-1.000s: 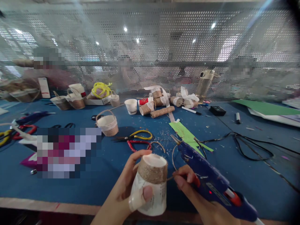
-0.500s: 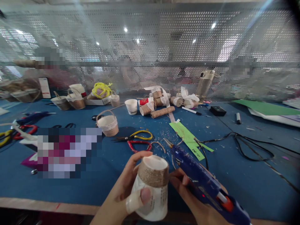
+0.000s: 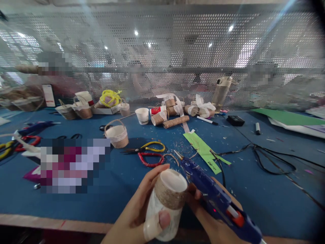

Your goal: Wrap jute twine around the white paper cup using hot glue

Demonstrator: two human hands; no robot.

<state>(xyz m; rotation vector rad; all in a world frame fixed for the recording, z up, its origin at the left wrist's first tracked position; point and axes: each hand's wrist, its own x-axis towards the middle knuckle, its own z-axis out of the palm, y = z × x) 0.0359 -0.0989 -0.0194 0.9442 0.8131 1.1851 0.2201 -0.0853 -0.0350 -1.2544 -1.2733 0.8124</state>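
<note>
My left hand (image 3: pixel 142 210) is wrapped around a white paper cup (image 3: pixel 167 218), with tape round the thumb. Brown twine (image 3: pixel 169 194) is wound in a band about the cup's upper end, and the cup is tilted to the right. In my right hand (image 3: pixel 200 211) lies a blue hot glue gun (image 3: pixel 213 193), nozzle pointing up and left past the cup, a small red light lit on its side. The right fingertips are close to the twine band; whether they pinch the twine is hidden. Red-and-yellow-handled scissors (image 3: pixel 151 159) rest just beyond the cup.
A small twine basket (image 3: pixel 117 137) stands left of the scissors. Green paper strip (image 3: pixel 203 150) and black cable (image 3: pixel 271 169) lie to the right. Farther back are a twine roll (image 3: pixel 176 122), a paper cup (image 3: pixel 142 116) and a bottle (image 3: pixel 222 93) before a perforated screen (image 3: pixel 177 51).
The cup has moved slightly right and tipped further toward the right hand. The glue gun has shifted a little left, its nozzle now nearer the cup. Both grips are kept.
</note>
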